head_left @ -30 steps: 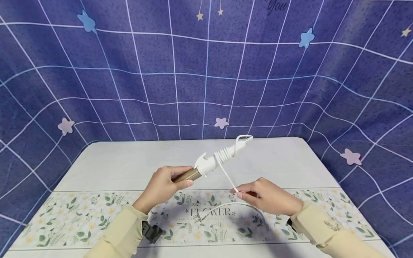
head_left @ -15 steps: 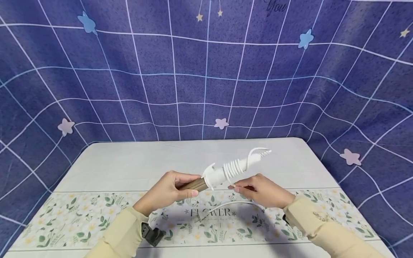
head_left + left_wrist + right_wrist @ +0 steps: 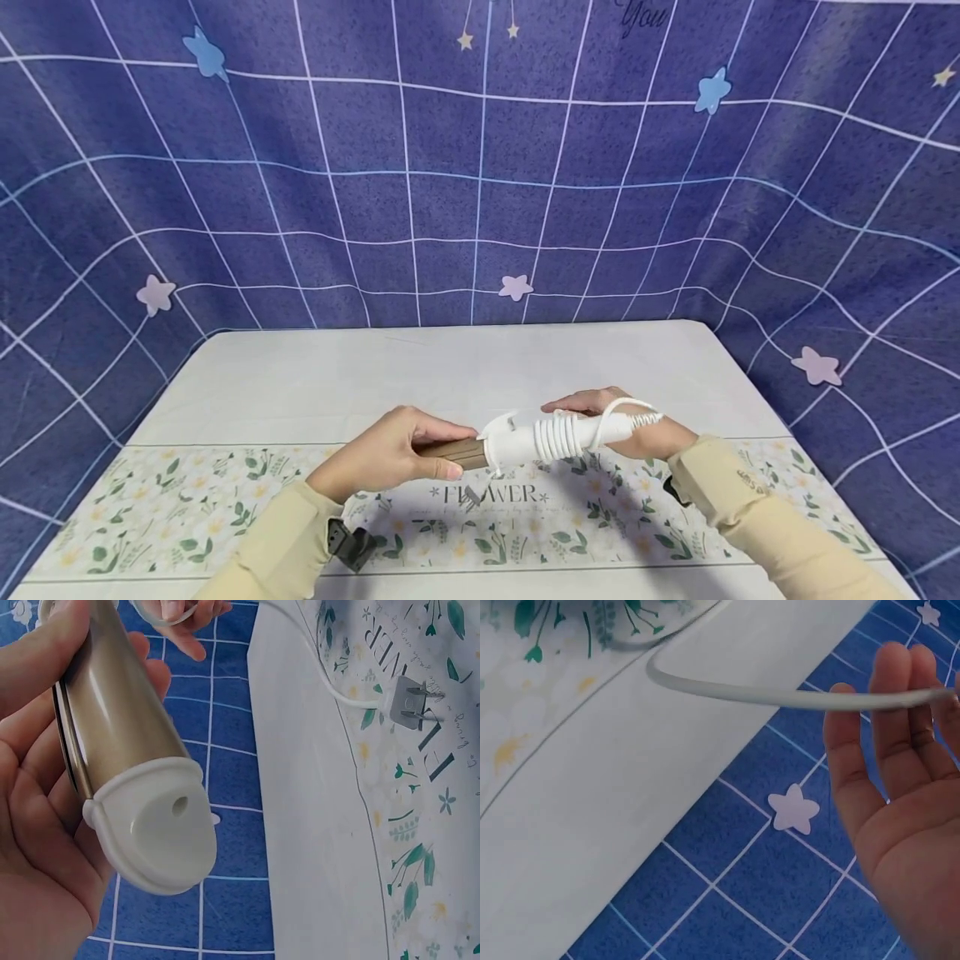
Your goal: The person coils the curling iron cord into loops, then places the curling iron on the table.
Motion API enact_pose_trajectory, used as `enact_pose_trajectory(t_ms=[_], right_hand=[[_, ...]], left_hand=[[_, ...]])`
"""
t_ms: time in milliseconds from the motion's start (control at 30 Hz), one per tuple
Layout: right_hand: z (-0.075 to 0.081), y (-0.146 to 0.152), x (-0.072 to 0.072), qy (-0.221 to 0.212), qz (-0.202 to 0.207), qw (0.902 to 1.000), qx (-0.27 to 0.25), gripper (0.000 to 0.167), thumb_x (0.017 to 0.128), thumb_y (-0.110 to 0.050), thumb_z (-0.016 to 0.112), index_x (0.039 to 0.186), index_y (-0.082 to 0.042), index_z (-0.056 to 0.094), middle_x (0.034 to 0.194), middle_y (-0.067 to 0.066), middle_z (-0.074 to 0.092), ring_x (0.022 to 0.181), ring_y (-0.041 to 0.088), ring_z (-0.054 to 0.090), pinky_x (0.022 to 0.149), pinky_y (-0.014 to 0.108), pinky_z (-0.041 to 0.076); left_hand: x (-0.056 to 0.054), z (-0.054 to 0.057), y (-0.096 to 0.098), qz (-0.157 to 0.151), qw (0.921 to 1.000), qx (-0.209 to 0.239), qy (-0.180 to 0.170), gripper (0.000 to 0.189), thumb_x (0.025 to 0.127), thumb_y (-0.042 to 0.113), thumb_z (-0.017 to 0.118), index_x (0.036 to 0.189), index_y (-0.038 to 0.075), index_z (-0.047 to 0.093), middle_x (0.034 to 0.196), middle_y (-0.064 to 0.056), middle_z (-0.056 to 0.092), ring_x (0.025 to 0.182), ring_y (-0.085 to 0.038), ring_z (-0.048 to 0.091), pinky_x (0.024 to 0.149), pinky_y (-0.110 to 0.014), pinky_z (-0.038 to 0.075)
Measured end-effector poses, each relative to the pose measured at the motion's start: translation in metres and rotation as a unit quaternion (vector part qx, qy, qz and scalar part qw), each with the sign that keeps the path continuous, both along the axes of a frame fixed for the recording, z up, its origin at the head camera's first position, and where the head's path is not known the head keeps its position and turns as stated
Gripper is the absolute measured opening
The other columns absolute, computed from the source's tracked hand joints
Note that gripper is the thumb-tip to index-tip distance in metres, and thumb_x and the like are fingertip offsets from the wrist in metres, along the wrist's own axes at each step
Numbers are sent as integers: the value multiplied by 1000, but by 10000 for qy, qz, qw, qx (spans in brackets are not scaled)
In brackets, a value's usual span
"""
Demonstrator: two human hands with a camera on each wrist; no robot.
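Note:
A curling iron with a white handle point(image 3: 517, 446) and a bronze barrel point(image 3: 131, 712) is held nearly level above the table. My left hand point(image 3: 386, 450) grips the barrel, thumb on the near side; the white end cap point(image 3: 161, 832) shows past the palm. Several turns of white cord point(image 3: 558, 437) circle the handle. Behind the handle, partly hidden by it, my right hand point(image 3: 637, 446) pinches the loose run of cord point(image 3: 780, 697), its other fingers loosely extended. The cord's two-pin plug point(image 3: 409, 701) lies at the printed lettering on the tablecloth.
Beneath the hands spreads a white table point(image 3: 300, 367) with a flowered band point(image 3: 187, 508) across it. A blue curtain with grid lines and stars point(image 3: 480, 208) stands behind the table and along both sides. Dark wrist devices point(image 3: 351, 546) sit at the sleeves.
The curling iron has tipped from slanting up to nearly level, its handle end moving right and down. My right hand has passed from in front of the handle to behind it with the cord.

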State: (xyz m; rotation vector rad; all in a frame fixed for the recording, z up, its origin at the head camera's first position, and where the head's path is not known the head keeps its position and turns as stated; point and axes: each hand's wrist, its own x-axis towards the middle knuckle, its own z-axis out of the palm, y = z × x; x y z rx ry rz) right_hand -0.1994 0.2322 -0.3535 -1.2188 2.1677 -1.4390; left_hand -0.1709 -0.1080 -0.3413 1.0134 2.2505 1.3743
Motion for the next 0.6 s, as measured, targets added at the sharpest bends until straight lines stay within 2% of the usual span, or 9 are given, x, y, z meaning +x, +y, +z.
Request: enact_pose_trajectory(t_ms=[33,67,133,200,300,433,533,600], right_hand=[[1,-1,-2,217,-212,9991,292,33,105,-9,54,131,10,61,127,18,67,109,17,67,93,32,54],[4,-1,-3,554,-563,9935,825,30,105,-14,57,125,5,67,118,15,72,101,14,69,88,30,56],[7,-2,-5,932,-1089,9737,1773,25,104,-25,61,111,-7,76,99,3,76,82,11,68,74,29,56],[5,-2,-9,876,-1269,9678,1992,23,102,-33,64,99,-16,78,86,-8,73,70,4,61,66,27,53],[6,-2,-9,1238,-1346,9599,2123,23,100,-37,65,90,-20,78,79,-13,70,65,2,57,62,26,50],[9,-5,-6,1947,-1347,9446,2273,26,103,-32,62,96,-15,80,89,-9,74,74,3,64,70,30,55],[11,-7,-4,2240,-1402,9353,2354,26,105,-28,59,104,-12,79,98,-4,75,85,7,68,77,35,57],[13,-8,-4,2433,-1509,9287,2355,24,104,-26,59,100,-12,78,92,-6,73,80,6,66,74,35,57]], left_hand=[[1,1,0,-21,10000,-70,10,45,88,12,79,128,-5,67,127,-18,67,96,-12,70,86,-28,55],[2,2,0,-48,9999,-140,25,45,88,13,79,128,-4,67,127,-17,68,97,-11,70,87,-28,55],[4,4,1,-73,9995,-309,67,45,88,15,80,128,0,69,127,-14,68,99,-10,69,89,-27,54],[5,6,1,-113,9988,-457,166,44,87,17,80,127,2,70,125,-10,70,101,-10,69,90,-27,53],[7,8,2,-163,9970,-651,385,42,87,18,81,126,5,72,123,-7,71,101,-8,69,88,-27,54],[8,9,4,-153,9932,-918,694,41,86,20,82,125,8,74,119,-6,73,96,-5,68,85,-26,54],[9,10,4,-125,9915,-1035,778,41,85,21,83,124,8,74,118,-6,73,94,-4,68,84,-26,54],[9,11,4,-117,9913,-1051,786,42,85,21,83,124,9,74,118,-5,73,94,-3,67,84,-26,54]])
